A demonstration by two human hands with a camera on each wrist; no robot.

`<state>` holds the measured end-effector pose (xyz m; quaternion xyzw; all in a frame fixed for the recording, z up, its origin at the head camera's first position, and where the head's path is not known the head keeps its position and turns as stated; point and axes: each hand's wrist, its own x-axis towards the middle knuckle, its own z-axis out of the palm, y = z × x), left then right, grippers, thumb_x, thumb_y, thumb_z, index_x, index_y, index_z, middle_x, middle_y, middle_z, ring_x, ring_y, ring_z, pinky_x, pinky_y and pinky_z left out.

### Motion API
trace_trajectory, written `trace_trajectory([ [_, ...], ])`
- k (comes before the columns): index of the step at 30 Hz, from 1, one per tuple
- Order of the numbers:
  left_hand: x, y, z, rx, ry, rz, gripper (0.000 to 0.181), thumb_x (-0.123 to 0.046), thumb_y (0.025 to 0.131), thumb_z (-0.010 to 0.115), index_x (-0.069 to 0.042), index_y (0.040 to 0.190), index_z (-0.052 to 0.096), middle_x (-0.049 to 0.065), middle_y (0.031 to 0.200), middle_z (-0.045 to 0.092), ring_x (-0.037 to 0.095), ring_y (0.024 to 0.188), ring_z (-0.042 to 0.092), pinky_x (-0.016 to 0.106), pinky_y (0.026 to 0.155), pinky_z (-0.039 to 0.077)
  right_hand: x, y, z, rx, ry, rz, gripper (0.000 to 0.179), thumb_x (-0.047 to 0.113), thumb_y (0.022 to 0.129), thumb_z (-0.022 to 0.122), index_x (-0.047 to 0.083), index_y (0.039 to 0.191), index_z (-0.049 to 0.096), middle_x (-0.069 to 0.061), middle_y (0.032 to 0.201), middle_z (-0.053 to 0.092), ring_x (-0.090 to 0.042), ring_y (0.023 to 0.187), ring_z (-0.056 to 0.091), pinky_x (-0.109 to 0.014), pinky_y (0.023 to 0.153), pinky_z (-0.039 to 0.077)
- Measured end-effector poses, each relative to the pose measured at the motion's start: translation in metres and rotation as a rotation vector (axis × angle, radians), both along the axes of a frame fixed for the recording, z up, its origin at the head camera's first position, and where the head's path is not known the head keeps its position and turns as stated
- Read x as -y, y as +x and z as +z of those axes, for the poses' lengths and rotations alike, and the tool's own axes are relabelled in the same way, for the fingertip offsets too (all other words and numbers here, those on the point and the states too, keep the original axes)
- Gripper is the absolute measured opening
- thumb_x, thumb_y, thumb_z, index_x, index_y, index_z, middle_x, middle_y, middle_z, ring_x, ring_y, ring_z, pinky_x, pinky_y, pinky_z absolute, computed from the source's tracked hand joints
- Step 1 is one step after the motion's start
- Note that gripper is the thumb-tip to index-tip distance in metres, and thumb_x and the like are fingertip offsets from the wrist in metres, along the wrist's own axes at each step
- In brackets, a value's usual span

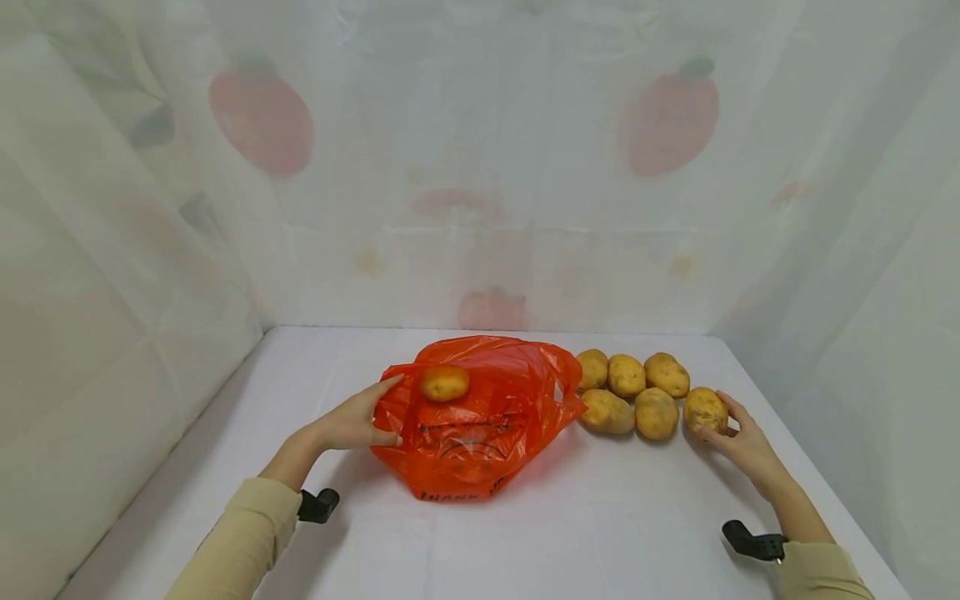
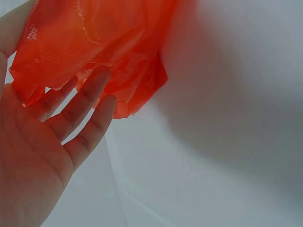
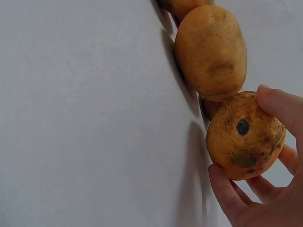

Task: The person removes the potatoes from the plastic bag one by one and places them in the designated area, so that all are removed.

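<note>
A red plastic bag [image 1: 480, 433] with dark print lies on the table, and one potato [image 1: 445, 383] shows at its upper left; whether it is inside or on top I cannot tell. My left hand [image 1: 354, 421] touches the bag's left side, thumb and index finger spread apart. In the left wrist view, the other fingers [image 2: 90, 127] are loosely extended beside the red plastic [image 2: 94, 42]. On the right, my right hand [image 1: 750, 446] holds the rightmost potato [image 1: 705, 411] between thumb and fingers. The right wrist view shows dark spots on this potato [image 3: 244, 137].
Several more potatoes [image 1: 656, 414] sit in two rows between the bag and my right hand, the leftmost close to the bag's right edge. White sheeting [image 1: 480, 167] with faint fruit prints rises behind the white table [image 1: 600, 533] and along both sides.
</note>
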<state>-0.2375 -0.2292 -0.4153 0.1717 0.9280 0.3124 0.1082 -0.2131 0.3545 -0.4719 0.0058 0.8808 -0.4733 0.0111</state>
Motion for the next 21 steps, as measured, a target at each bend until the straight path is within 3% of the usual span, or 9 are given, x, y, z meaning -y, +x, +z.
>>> trace_trajectory([
  [9,-0.0007,0.0025,0.0016,0.006,0.009,0.001,0.091,-0.023,0.074,0.075,-0.011,0.147,0.021,0.014,0.146,0.031,0.036,0.133,0.029,0.057,0.103,0.03,-0.0028,-0.0021,-0.0045,0.007,0.012,-0.004,0.088,0.033,0.09,0.058,-0.001,0.146,-0.001,-0.038,0.141,0.011,-0.053,0.122,0.027,-0.062,0.097,0.03],
  [21,-0.0001,0.0009,-0.0006,-0.001,0.006,-0.004,0.092,-0.024,0.074,0.075,-0.011,0.147,0.021,0.015,0.145,0.031,0.036,0.132,0.03,0.057,0.102,0.031,-0.004,-0.0069,0.0008,0.008,0.043,-0.022,0.089,0.035,0.09,0.057,-0.005,0.145,-0.002,-0.039,0.141,0.011,-0.052,0.124,0.025,-0.063,0.099,0.028],
])
